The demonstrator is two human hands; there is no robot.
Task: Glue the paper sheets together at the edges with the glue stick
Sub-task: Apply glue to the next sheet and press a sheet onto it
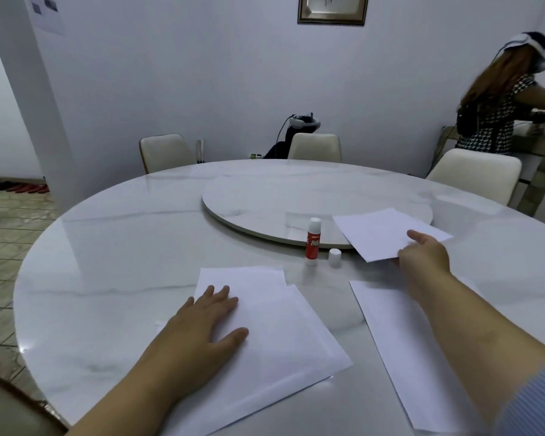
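Fetching step: right hand (423,256) pinching far sheet (387,232); left hand (210,322) flat, pinning joined sheets (274,335). Next, probably: laying its edge alongside, then uncapped glue stick (312,242).

We see a round marble table (114,247) with a turntable disc (265,196) at its middle. Under our left hand (202,325) lie two overlapping paper sheets (280,335). Beneath our right forearm lies another sheet (400,335). Just left of our right hand (422,256) a glue stick (312,242) stands upright, its white cap (334,258) beside it
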